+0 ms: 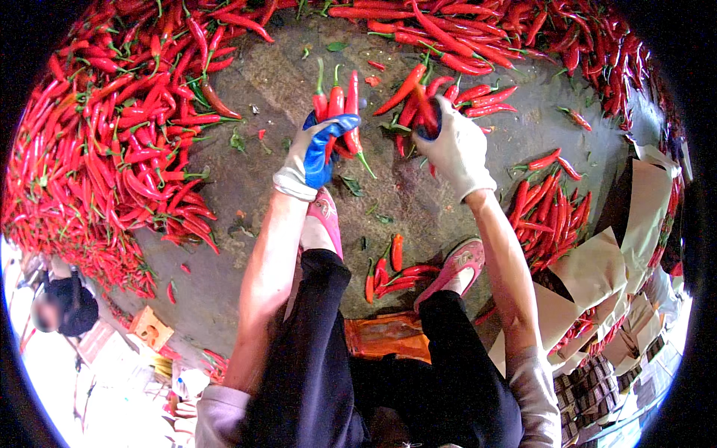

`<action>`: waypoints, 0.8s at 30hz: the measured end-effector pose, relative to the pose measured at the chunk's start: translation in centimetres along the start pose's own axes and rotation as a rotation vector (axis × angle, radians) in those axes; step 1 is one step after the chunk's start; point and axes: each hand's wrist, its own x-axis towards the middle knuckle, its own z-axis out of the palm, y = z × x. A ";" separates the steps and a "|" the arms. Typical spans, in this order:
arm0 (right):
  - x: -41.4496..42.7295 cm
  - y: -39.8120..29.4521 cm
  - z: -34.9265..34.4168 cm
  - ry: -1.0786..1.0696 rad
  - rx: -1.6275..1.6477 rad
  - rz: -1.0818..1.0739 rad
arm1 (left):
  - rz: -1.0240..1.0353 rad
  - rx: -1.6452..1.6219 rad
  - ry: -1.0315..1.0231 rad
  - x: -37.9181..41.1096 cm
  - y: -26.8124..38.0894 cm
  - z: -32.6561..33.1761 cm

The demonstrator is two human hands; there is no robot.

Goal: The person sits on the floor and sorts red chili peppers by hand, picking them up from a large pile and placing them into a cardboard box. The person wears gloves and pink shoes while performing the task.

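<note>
My left hand (pixel 320 147), in a white glove with a blue coated palm, is closed around several red chili peppers (pixel 336 102), some with green stems pointing away from me. To its right, my right hand (pixel 452 140), in a similar glove, has its fingers curled round a blurred red chili pepper (pixel 427 112). How many peppers it holds cannot be told. Just beyond that hand, several loose red chilies (pixel 492 101) lie on the concrete floor (pixel 269 117). A small group of chilies (pixel 400 280) lies between my pink shoes.
A large heap of red chilies (pixel 140 140) spreads at the left, another (pixel 476 28) along the far side. A smaller pile (pixel 552 218) lies right, near open cardboard boxes (pixel 594 263). An orange crate (pixel 150 327) and a person (pixel 70 305) are at the lower left.
</note>
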 end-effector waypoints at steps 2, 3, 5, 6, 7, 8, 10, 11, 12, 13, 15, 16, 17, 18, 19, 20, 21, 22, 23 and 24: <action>-1.0 0.9 0.2 -0.120 0.113 -0.024 | 0.000 -0.257 -0.065 -0.7 0.0 -0.4; -1.4 1.3 -0.3 -0.192 0.230 0.005 | -0.023 -0.287 -0.085 -1.1 0.1 -0.4; -2.7 5.0 1.6 -0.197 0.818 0.199 | -0.069 -0.348 -0.136 -1.3 0.6 0.3; -4.3 6.1 0.5 -0.191 0.914 0.422 | -0.111 -0.294 -0.181 0.1 -2.2 0.8; -4.6 4.5 0.4 -0.129 0.893 0.395 | -0.120 -0.206 -0.148 -0.6 -1.3 0.8; -4.8 3.1 0.4 -0.065 0.870 0.370 | -0.131 -0.119 -0.115 -1.6 -0.7 1.1; -5.9 -0.1 -0.2 0.006 0.613 0.297 | -0.101 -0.059 -0.098 -3.0 -1.7 2.7; -6.8 -1.6 0.2 0.041 0.407 0.195 | -0.065 -0.075 -0.103 -3.6 -3.5 3.8; -7.1 -3.5 0.4 0.006 0.332 0.133 | -0.015 -0.081 -0.101 -4.5 -3.9 4.9; -7.3 -4.4 0.3 0.025 0.146 0.025 | 0.033 -0.098 -0.117 -4.9 -4.2 5.9; -8.3 -6.1 -0.8 -0.053 -0.083 -0.042 | -0.067 -0.285 -0.110 -4.9 -4.8 5.6; -8.2 -6.0 -0.3 -0.058 0.101 -0.091 | -0.007 -0.140 -0.114 -4.4 -6.1 2.9; -7.8 -5.4 0.1 -0.064 0.282 -0.137 | 0.049 0.003 -0.119 -4.2 -6.9 0.6; -7.4 -4.2 0.2 -0.066 0.448 -0.171 | 0.323 0.378 -0.201 -4.3 -6.5 0.2; -6.7 -3.0 0.0 -0.180 0.850 0.149 | 0.635 0.717 -0.185 -4.4 -5.3 0.8; -5.5 -2.2 0.1 -0.022 0.744 0.187 | 0.241 0.389 -0.108 -4.1 -4.6 2.0; -4.4 -1.8 0.3 0.132 0.643 0.217 | 0.094 0.247 -0.083 -3.8 -4.1 3.2; -3.5 -1.9 0.4 0.099 0.640 0.228 | -0.045 0.104 -0.026 -3.7 -3.4 4.0; -2.7 -2.1 0.4 0.066 0.637 0.239 | 0.058 0.144 -0.027 -3.1 -4.0 4.0; -2.3 -1.7 1.2 0.080 0.852 0.236 | 0.166 0.059 -0.011 -2.7 -5.0 3.9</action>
